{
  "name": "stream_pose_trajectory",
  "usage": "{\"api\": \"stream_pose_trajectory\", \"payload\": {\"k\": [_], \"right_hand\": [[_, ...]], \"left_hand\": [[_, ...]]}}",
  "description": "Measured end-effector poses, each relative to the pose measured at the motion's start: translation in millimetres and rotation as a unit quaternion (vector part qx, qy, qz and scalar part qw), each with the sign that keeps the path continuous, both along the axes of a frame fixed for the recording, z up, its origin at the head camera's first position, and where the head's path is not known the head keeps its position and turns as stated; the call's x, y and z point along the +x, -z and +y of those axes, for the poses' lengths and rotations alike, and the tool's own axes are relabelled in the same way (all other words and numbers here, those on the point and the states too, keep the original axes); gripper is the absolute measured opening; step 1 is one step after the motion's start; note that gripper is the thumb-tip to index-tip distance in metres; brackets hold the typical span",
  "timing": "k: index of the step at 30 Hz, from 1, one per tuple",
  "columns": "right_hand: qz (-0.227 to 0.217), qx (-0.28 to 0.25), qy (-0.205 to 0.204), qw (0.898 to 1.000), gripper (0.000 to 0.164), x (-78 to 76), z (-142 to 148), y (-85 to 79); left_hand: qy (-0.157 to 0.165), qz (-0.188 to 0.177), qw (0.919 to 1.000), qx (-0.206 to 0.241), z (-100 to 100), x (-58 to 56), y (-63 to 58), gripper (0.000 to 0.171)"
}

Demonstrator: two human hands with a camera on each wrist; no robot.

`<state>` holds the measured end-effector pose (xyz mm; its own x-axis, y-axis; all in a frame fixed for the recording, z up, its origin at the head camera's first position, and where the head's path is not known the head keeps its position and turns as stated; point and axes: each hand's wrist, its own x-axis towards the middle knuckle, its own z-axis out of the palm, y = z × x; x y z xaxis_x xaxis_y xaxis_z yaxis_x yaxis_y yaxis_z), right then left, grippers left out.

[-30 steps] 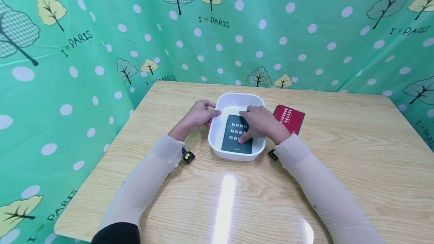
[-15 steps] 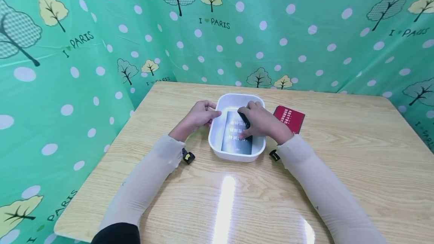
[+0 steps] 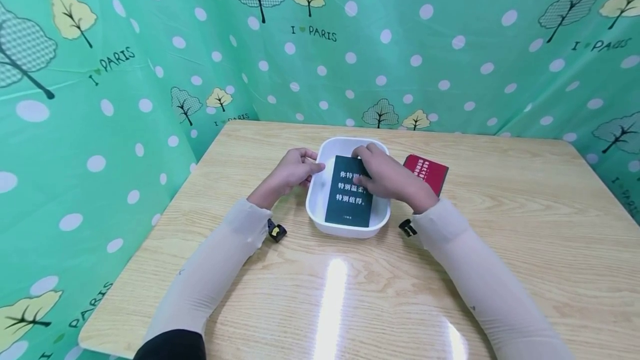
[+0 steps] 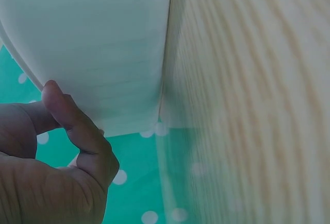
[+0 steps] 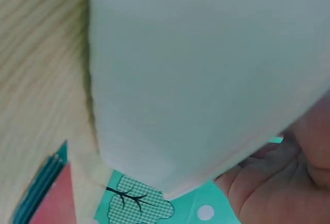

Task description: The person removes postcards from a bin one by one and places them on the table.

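Note:
A white plastic tub [image 3: 316, 213] stands on the wooden table. My left hand [image 3: 294, 171] pinches its left rim, the thumb on top; in the left wrist view the fingers of this hand [image 4: 77, 157] meet the tub's edge [image 4: 93, 44]. Inside the tub is a dark green booklet [image 3: 347, 210] with white Chinese lettering, its far end seemingly raised. My right hand [image 3: 387, 176] reaches over the right rim and grips the booklet near its far right corner, thumb on the cover. In the right wrist view the tub's outer wall [image 5: 196, 69] hides the booklet.
Right of the tub lies a red booklet [image 3: 430, 173] with white lettering, partly behind my right wrist. In the right wrist view, teal layers [image 5: 38, 190] show along its edge. Black wrist straps [image 3: 276, 231] show beneath both wrists. A green patterned curtain [image 3: 320, 82] hangs behind the table.
The dark green booklet's far end has come up and away from me, and glare has passed over its cover. My right hand has shifted slightly away with it. My left hand stays on the rim.

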<state>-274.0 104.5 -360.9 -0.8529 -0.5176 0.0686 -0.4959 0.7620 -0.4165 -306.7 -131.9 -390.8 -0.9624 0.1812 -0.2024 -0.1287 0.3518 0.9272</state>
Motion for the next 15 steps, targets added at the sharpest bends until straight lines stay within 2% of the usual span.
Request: {"api": "stream_pose_trajectory", "payload": {"k": [3, 6, 15], "right_hand": [[0.011, -0.028, -0.01, 1.0, 0.036, 0.2, 0, -3.4], [0.019, -0.053, -0.011, 0.998, 0.029, 1.0, 0, -7.3], [0.06, -0.083, -0.009, 0.995, 0.029, 6.9, 5, -25.6]], "left_hand": [[0.001, 0.002, 1.0, 0.002, 0, -0.3, 0.1, 0.031], [0.002, 0.002, 1.0, 0.004, 0, -0.7, 0.1, 0.032], [0.001, -0.003, 1.0, -0.004, 0, -0.5, -0.8, 0.031]]}}
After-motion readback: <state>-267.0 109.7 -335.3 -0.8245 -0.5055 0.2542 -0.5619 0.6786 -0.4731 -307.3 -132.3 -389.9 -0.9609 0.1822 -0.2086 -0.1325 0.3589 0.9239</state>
